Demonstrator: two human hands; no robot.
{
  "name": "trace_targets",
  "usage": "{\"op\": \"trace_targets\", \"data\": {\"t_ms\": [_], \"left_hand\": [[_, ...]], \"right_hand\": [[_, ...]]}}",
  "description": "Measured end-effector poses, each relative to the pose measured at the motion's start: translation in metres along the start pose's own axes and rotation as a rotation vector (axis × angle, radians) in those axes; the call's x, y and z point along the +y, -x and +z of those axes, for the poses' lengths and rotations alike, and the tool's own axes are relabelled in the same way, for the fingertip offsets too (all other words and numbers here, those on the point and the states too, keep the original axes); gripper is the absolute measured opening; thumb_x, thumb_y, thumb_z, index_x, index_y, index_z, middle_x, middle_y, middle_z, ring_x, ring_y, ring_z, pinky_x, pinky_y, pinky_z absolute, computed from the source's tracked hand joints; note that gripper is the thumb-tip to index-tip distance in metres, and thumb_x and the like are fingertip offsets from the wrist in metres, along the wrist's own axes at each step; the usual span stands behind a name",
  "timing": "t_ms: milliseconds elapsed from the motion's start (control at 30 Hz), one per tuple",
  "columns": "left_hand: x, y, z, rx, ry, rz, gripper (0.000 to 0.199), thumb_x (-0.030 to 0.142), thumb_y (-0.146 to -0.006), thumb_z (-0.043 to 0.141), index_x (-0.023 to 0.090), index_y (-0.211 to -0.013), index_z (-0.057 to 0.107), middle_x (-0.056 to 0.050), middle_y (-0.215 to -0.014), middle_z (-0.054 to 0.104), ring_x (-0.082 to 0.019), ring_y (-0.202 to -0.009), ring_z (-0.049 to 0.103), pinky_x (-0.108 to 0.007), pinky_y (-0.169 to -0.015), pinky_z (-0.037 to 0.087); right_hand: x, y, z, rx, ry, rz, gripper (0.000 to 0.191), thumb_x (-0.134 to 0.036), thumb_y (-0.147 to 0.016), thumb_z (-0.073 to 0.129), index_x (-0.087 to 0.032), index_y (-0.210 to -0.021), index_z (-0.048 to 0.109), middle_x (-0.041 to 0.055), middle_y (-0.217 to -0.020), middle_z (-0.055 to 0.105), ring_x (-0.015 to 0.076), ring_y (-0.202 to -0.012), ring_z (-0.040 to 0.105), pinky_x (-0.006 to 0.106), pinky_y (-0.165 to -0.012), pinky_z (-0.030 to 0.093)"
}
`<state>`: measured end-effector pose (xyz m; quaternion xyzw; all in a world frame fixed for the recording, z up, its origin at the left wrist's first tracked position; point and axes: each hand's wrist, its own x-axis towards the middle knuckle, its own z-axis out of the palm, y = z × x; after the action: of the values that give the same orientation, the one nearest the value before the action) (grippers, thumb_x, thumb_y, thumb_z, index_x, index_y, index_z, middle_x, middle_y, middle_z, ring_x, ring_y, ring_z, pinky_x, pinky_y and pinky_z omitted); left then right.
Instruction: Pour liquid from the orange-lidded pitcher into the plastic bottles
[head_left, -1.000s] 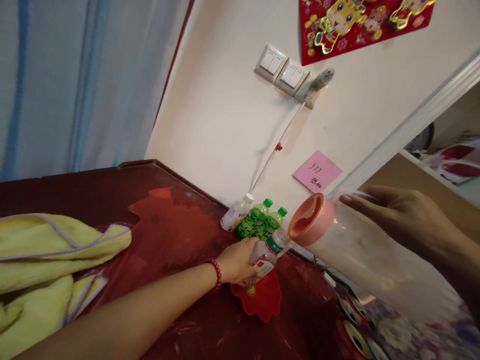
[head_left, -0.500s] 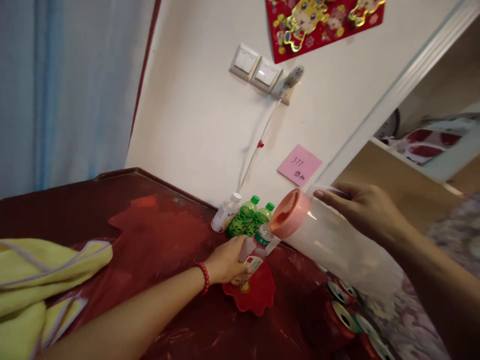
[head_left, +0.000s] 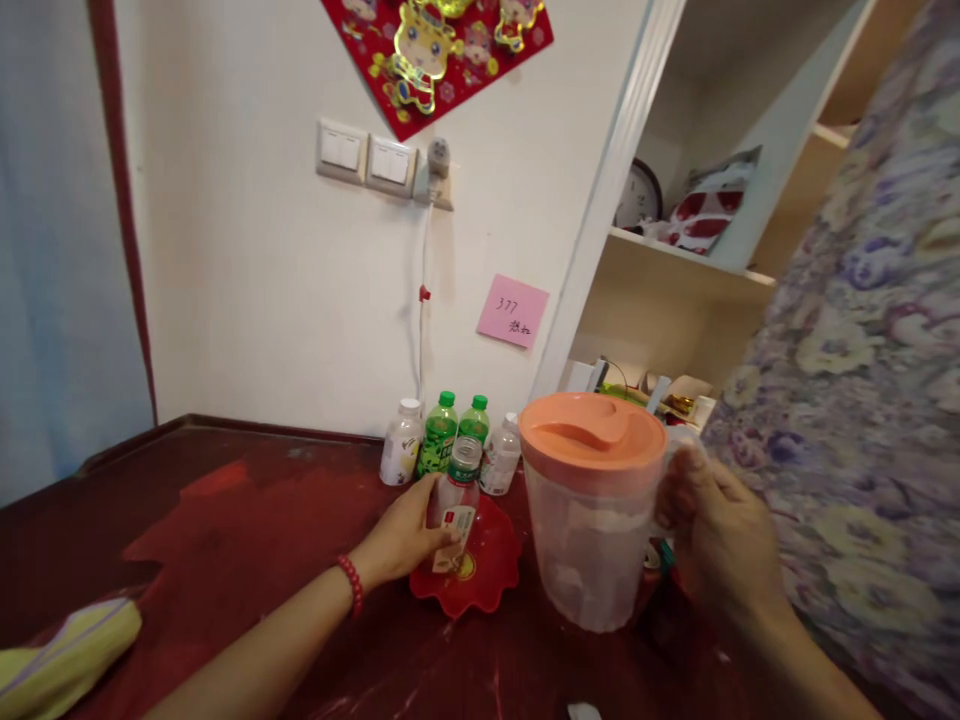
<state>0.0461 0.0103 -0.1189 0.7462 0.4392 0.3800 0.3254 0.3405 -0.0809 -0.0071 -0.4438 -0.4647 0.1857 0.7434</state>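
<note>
My left hand [head_left: 401, 535], with a red bead bracelet at the wrist, is wrapped round a clear uncapped bottle [head_left: 459, 500] with a green band at its neck. The bottle is over a red scalloped plate [head_left: 491, 560]. To the right, my right hand [head_left: 712, 520] grips the handle of a translucent pitcher [head_left: 589, 555] with an orange lid [head_left: 592, 430]. The pitcher is upright, beside the plate. Whether its base touches the table I cannot tell. No liquid stream shows between pitcher and bottle.
Behind the bottle stand a white-capped bottle [head_left: 402, 445], green-capped bottles [head_left: 439, 435] and another white bottle [head_left: 501, 458] by the wall. A yellow cloth [head_left: 71, 655] lies at the lower left. Cans [head_left: 660, 560] are partly hidden behind the pitcher. A floral curtain [head_left: 855, 400] hangs at right.
The pitcher has gone from tilted at the bottle's mouth to upright, on the bottle's right. My left hand still holds the bottle. The camera view has turned and levelled.
</note>
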Motion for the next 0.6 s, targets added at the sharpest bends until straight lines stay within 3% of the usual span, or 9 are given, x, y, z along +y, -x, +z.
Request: {"op": "trace_targets", "data": {"t_ms": [167,400,600], "left_hand": [[0.013,-0.004,-0.003,-0.057,0.051,-0.018,0.053,0.028,-0.072,0.073,0.02,-0.119,0.051,-0.01,-0.124,0.067,-0.029,-0.122,0.06,-0.046,-0.111,0.042],[0.013,-0.01,-0.006,-0.077,0.151,-0.065,0.061,0.031,-0.068,0.078,0.018,-0.121,0.051,-0.01,-0.119,0.069,-0.031,-0.121,0.062,-0.048,-0.106,0.046],[0.017,-0.016,-0.012,-0.056,0.229,-0.074,0.072,0.035,-0.068,0.082,0.016,-0.128,0.047,-0.014,-0.13,0.066,-0.033,-0.124,0.062,-0.048,-0.108,0.047]], "right_hand": [[0.035,0.04,-0.015,0.052,-0.265,0.27,0.048,-0.061,-0.07,0.082,-0.021,-0.07,0.056,-0.0112,-0.053,0.032,0.0066,-0.045,0.032,0.02,-0.043,0.033],[0.072,0.057,-0.02,0.017,-0.307,0.281,0.046,-0.06,-0.077,0.078,-0.02,-0.069,0.054,-0.0106,-0.052,0.034,0.007,-0.046,0.03,0.021,-0.044,0.028],[0.09,0.059,-0.032,0.06,-0.269,0.261,0.051,-0.064,-0.08,0.072,-0.022,-0.065,0.047,-0.0102,-0.052,0.035,0.0075,-0.046,0.03,0.022,-0.044,0.028]]}}
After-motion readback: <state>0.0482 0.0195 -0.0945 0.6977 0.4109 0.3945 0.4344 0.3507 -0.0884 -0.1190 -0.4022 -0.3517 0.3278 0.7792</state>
